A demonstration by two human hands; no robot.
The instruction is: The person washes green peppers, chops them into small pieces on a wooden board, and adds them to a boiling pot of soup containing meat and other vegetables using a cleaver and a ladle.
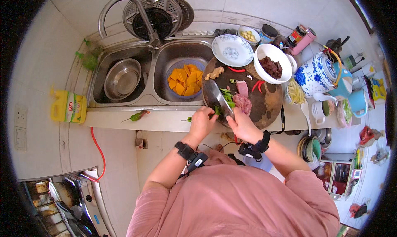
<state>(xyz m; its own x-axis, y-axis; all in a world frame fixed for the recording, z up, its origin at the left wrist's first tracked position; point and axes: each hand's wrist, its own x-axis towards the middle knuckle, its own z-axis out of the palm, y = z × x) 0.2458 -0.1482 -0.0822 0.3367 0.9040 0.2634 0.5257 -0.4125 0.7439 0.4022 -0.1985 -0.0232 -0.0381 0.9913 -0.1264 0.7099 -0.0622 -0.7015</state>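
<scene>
My right hand (243, 125) grips the handle of a cleaver (218, 96), its broad blade slanting over a round wooden chopping board (263, 109). At the board's near left edge, my left hand (202, 120) pinches a green pepper (217, 110) beside the blade. Sliced green pepper (227, 97) lies just right of the blade. Next to it are a chunk of pink meat (242, 88) and a mound of cut raw meat (242, 103). Red chilies (258, 85) and a ginger root (214, 73) rest farther back on the board.
A double sink holds a metal basin (122, 78) and a colander (201, 66) of orange slices (184, 78). A patterned plate (232, 51) and a white bowl of dark food (257, 61) overlap the board's back. One pepper (139, 115) lies on the counter edge; a blue-and-white teapot (314, 72) stands right.
</scene>
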